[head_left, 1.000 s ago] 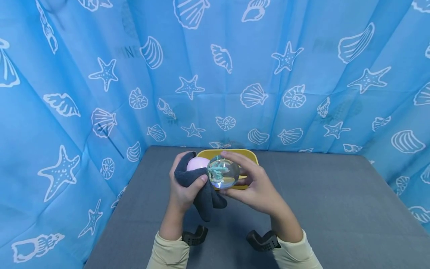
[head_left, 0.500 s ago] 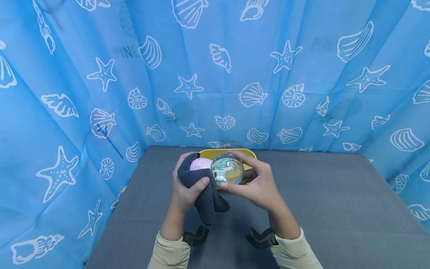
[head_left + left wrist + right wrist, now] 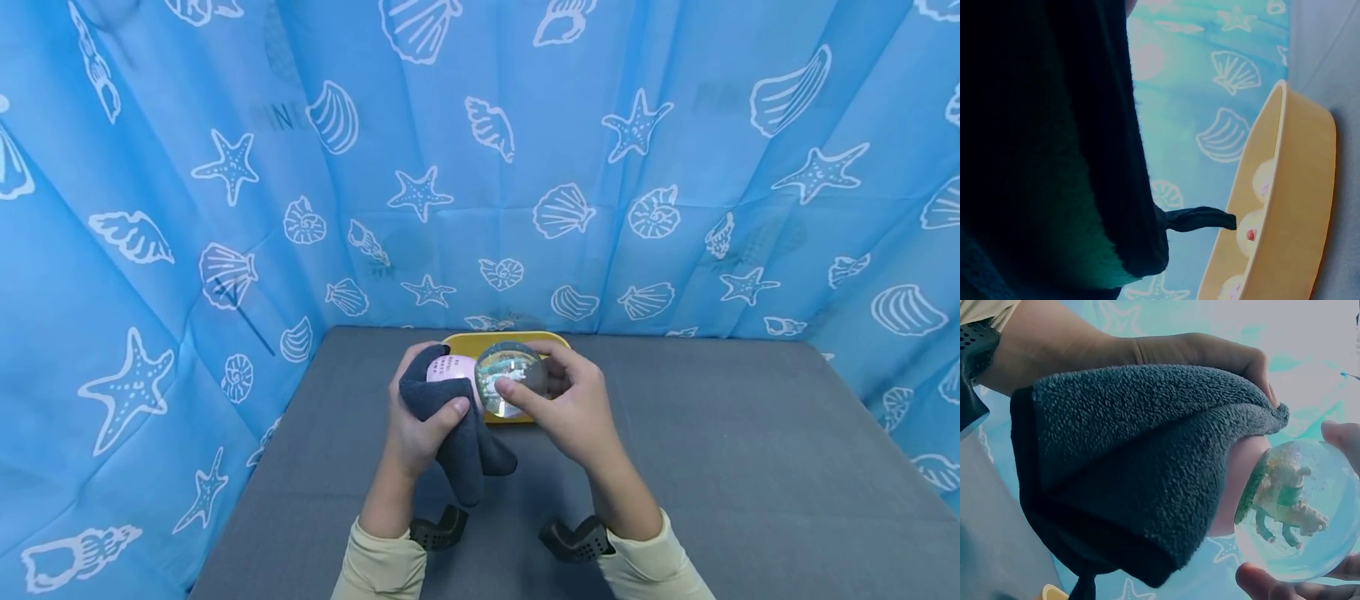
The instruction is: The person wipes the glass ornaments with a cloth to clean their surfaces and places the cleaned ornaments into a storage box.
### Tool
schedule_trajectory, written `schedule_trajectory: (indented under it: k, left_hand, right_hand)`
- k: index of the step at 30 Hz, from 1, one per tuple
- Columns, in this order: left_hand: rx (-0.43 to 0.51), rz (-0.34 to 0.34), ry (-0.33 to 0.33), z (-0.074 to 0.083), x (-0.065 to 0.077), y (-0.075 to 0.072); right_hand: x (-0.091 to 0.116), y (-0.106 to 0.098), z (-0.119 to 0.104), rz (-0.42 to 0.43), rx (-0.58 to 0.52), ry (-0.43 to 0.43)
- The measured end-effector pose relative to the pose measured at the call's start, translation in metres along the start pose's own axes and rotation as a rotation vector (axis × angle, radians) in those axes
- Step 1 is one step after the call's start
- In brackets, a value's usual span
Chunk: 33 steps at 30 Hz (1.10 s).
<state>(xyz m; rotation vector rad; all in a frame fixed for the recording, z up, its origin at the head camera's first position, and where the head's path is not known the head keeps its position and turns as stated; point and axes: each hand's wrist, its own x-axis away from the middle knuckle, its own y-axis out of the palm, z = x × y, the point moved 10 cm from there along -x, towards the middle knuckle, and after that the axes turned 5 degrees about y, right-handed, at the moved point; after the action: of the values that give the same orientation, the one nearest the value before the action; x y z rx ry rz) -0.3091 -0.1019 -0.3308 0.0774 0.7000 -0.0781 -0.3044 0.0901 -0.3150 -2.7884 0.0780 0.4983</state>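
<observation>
A snow globe with a clear dome (image 3: 491, 360) and a pale pink lettered base (image 3: 453, 368) is held on its side between both hands. My left hand (image 3: 408, 425) grips the base through a dark grey towel (image 3: 459, 454), whose loose end hangs below. My right hand (image 3: 577, 404) holds the dome, thumb on its near side and fingers behind. In the right wrist view, a small animal figure (image 3: 1288, 500) shows inside the dome. The towel (image 3: 1054, 156) fills much of the left wrist view, and its loop (image 3: 1200, 219) sticks out.
Behind the globe, a yellow bin (image 3: 551, 337) stands on the grey table (image 3: 720, 450). In the left wrist view, several whitish round things (image 3: 1250, 234) lie inside that bin. A blue seashell curtain (image 3: 465, 208) hangs along the table's back and sides.
The snow globe has turned, bringing the lettering on its base into view. My right thumb has shifted up onto the dome's near side. Both hands have drifted slightly right with globe and towel.
</observation>
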Motion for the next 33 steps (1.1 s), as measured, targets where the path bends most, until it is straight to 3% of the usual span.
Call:
schedule_trajectory:
  k: [7, 12, 22, 28, 33]
  left_hand:
    - [0.001, 0.031, 0.029, 0.003, -0.001, -0.003]
    - [-0.001, 0.052, 0.063, 0.007, -0.003, -0.006]
    - [0.026, 0.054, 0.077, 0.008, -0.002, -0.009]
    - [0.033, 0.051, 0.059, 0.007, -0.002, -0.009]
    - [-0.005, 0.032, 0.038, 0.008, -0.002, -0.008]
  right_hand:
    - [0.001, 0.009, 0.001, -0.078, -0.026, -0.003]
    - [0.004, 0.014, -0.003, -0.153, -0.027, -0.053]
    - [0.015, 0.018, -0.046, -0.275, -0.020, -0.210]
    - [0.017, 0.015, -0.053, -0.267, 0.023, -0.289]
    - [0.013, 0.011, -0.036, -0.205, 0.131, -0.384]
